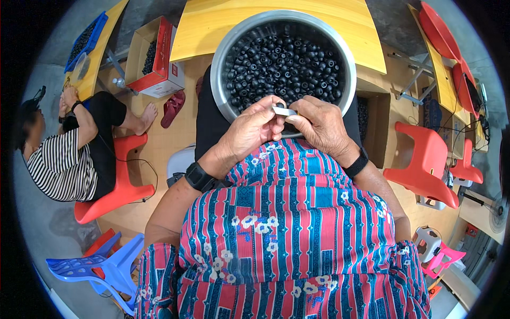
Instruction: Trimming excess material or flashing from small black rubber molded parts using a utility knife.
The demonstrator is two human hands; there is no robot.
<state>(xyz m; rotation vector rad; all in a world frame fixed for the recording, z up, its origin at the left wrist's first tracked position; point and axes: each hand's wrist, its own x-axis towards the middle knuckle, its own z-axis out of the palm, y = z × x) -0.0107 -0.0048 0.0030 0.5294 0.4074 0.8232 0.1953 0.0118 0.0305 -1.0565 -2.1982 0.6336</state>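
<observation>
A large metal bowl (pixel 219 69) rests on my lap, filled with several small black ring-shaped parts (pixel 284 61). Over its near rim my left hand (pixel 255 127) and my right hand (pixel 319 125) meet, fingertips pinched together on a small silvery metal piece (pixel 283 110) held between them. Whether a black ring sits on the piece is hidden by my fingers. Both wrists wear black bands.
A yellow table (pixel 212 21) lies beyond the bowl. A person in a striped shirt (pixel 58 165) sits left on a red stool. A cardboard box (pixel 156 56) holds more black parts. Red chairs (pixel 425 159) stand right, a blue plastic chair (pixel 101 266) lower left.
</observation>
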